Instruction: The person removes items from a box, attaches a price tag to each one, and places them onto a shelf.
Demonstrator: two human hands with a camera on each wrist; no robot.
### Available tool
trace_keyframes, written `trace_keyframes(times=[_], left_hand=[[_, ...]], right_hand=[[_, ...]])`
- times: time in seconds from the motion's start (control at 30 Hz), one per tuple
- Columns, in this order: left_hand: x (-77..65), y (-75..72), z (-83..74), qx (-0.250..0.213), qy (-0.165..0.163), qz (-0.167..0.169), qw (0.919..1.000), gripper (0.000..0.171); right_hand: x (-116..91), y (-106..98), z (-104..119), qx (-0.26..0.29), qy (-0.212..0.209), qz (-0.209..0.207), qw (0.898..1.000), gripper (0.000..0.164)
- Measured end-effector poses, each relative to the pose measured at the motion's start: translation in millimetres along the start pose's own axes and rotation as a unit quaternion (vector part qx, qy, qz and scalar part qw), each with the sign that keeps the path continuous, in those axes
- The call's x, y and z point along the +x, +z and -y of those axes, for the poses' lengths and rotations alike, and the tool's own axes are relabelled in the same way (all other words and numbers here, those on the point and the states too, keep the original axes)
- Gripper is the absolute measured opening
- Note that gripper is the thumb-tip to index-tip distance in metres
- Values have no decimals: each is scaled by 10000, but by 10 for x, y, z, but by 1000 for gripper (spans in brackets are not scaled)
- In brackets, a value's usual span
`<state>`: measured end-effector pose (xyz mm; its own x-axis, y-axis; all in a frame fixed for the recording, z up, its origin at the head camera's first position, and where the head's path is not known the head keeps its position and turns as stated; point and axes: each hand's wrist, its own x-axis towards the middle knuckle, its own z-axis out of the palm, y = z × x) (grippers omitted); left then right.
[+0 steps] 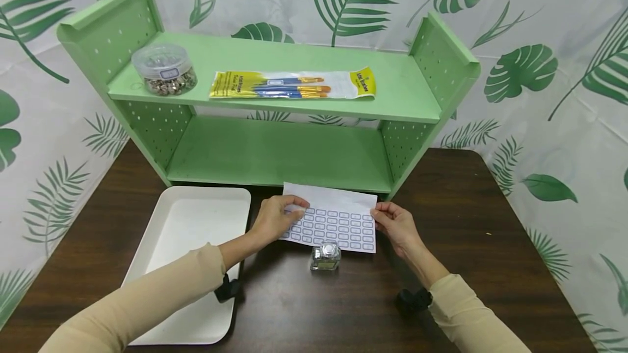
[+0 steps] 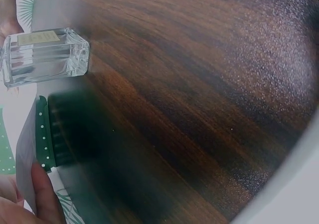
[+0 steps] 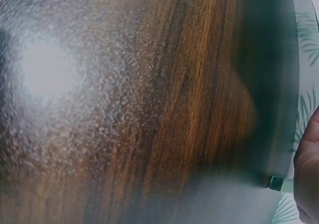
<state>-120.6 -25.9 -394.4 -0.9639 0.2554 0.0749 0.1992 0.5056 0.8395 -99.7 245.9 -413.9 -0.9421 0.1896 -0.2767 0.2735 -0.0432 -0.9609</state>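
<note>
A white sheet of blue-framed labels (image 1: 333, 227) is held up between both hands, behind a small glass bottle (image 1: 326, 256). My left hand (image 1: 276, 218) pinches the sheet at its left side, thumb in front. At the opposite edge, the right hand (image 1: 396, 226) pinches it between thumb and fingers. The bottle stands upright on the table; in the left wrist view the clear glass bottle (image 2: 47, 56) shows a pale label. That view also catches the left fingers (image 2: 46, 194) on the paper's edge. Only part of the right hand (image 3: 308, 174) enters the right wrist view.
A white tray (image 1: 228, 309) lies under the left forearm. Behind the sheet stands a green two-tier shelf (image 1: 275, 148). Its upper tier bears a clear tub of small metal pieces (image 1: 169, 81) and a packet of paintbrushes (image 1: 293, 85). The dark wooden table (image 1: 466, 222) extends rightward.
</note>
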Motion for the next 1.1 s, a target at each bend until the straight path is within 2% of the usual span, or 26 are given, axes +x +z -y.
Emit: trace_keyframes(times=[0.3, 0.57, 0.67, 1.1], left_hand=[[24, -4, -4, 223, 111, 40, 9997, 13], [28, -14, -6, 115, -18, 159, 9998, 15], [29, -13, -7, 162, -85, 196, 9996, 16], [24, 11, -9, 152, -213, 97, 9996, 9]], right_hand=[[9, 1, -6, -14, -38, -43, 10000, 9], [12, -5, 17, -197, -19, 28, 9998, 13], [14, 0, 19, -207, 13, 32, 9998, 7], [2, -20, 10, -222, -2, 44, 9997, 4]])
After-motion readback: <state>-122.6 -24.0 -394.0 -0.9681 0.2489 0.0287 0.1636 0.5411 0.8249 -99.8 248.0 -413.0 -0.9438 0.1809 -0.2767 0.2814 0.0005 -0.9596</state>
